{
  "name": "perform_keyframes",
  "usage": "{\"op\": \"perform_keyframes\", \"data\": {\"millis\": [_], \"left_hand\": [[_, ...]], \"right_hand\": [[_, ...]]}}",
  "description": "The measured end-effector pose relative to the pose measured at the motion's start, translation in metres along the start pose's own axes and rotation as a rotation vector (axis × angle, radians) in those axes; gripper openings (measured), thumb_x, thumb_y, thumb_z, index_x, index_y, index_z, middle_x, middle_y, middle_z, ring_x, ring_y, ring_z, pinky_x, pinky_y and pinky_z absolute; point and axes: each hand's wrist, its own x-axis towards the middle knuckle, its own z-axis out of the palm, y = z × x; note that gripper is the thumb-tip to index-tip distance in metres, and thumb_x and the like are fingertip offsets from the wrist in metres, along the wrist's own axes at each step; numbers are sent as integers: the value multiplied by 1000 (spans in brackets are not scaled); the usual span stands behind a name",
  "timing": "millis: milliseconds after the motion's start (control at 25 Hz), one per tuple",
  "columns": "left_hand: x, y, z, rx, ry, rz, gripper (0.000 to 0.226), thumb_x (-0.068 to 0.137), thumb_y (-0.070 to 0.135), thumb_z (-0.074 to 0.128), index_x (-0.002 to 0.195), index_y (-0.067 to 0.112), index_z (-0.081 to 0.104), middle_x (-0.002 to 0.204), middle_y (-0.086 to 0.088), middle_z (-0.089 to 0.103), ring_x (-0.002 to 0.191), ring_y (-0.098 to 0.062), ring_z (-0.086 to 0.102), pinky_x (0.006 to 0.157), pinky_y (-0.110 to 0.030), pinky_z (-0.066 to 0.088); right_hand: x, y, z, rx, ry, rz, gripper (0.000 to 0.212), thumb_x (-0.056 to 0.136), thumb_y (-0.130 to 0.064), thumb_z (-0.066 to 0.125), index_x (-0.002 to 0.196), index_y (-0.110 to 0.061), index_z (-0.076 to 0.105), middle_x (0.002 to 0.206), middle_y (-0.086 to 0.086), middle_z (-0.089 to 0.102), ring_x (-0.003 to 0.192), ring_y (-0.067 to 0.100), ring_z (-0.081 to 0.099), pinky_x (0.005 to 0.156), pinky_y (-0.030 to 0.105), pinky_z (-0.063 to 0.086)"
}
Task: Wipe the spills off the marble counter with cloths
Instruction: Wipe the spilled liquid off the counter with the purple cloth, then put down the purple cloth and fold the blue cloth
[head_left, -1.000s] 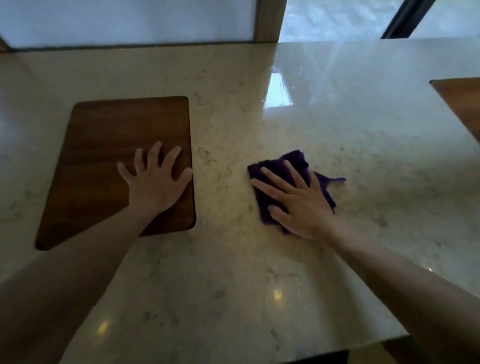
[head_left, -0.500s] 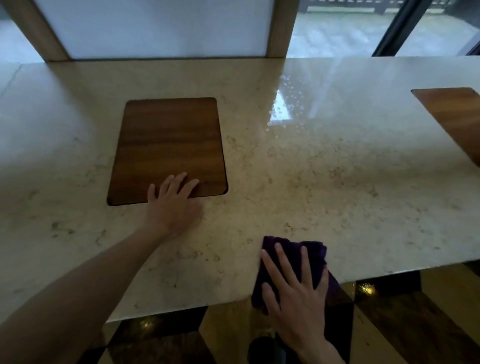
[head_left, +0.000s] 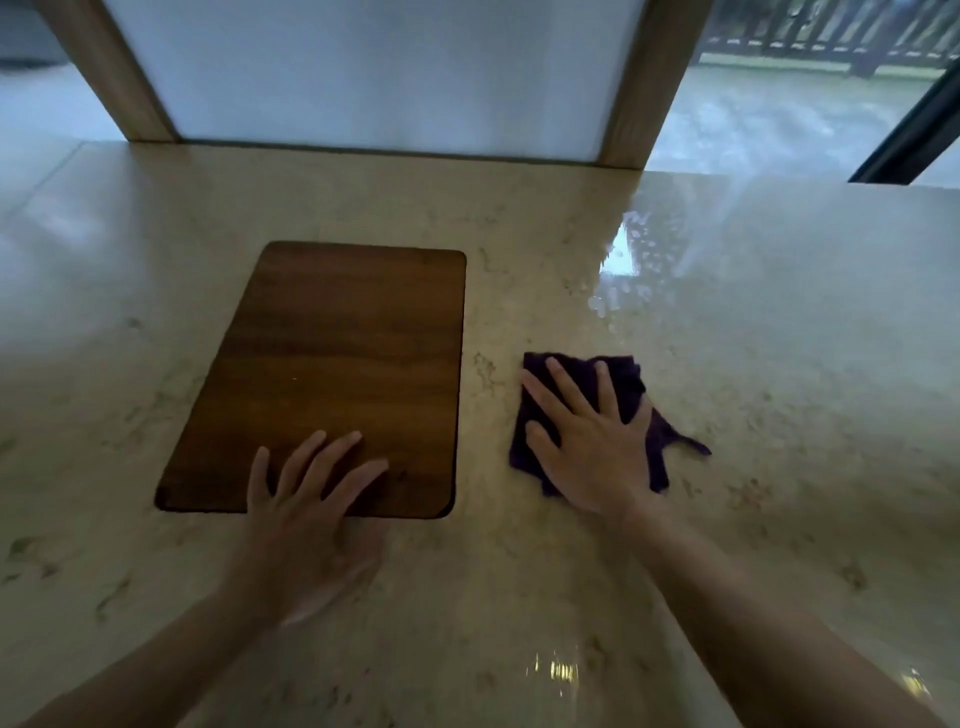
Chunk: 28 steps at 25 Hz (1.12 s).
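Note:
A dark purple cloth (head_left: 626, 384) lies flat on the beige marble counter (head_left: 779, 415), right of centre. My right hand (head_left: 587, 441) presses down on it with fingers spread, covering most of it. My left hand (head_left: 306, 509) rests flat with fingers apart, palm on the marble and fingertips on the near edge of a wooden inset panel (head_left: 337, 364). Water droplets (head_left: 623, 270) glisten on the counter just beyond the cloth, in the bright window reflection.
A frosted panel between two wooden posts (head_left: 631, 83) rises at the counter's far edge. Beyond the glass to the right is a wet terrace (head_left: 805, 109).
My right hand slid the cloth from the counter's near edge back up onto the marble beside the wooden panel. My left hand stayed at the panel's near edge.

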Motion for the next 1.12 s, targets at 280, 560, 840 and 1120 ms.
{"op": "perform_keyframes", "data": {"millis": [280, 560, 840, 1120], "left_hand": [[6, -10, 20, 102, 146, 9, 66, 84, 71, 41, 143, 41, 44, 152, -4, 45, 141, -32, 38, 106, -72, 28], [5, -5, 15, 44, 148, 12, 61, 92, 68, 32, 144, 39, 42, 160, 2, 33, 148, -31, 27, 111, -72, 20], [1, -2, 13, 41, 117, 5, 67, 94, 72, 20, 146, 34, 40, 160, -1, 33, 148, -31, 27, 110, -71, 26], [-45, 79, 7, 35, 142, -396, 56, 96, 47, 35, 151, 36, 36, 153, -6, 44, 137, -35, 43, 104, -55, 36]], "right_hand": [[275, 74, -44, 29, -11, -24, 54, 97, -61, 19, 149, -60, 7, 164, -25, 0, 153, 25, -7, 113, 70, -1], [422, 128, -33, -80, -21, -93, 90, 75, -85, -16, 148, -48, 22, 165, -21, 2, 153, 31, 1, 109, 76, 4], [203, 82, -35, 29, 1, -208, 54, 97, -57, 25, 149, -59, 10, 163, -25, 6, 153, 25, 2, 116, 64, 10], [-113, 76, 3, -19, -115, -351, 56, 98, -62, 14, 149, -58, -9, 162, -26, -13, 150, 24, -21, 117, 64, -7]]}}
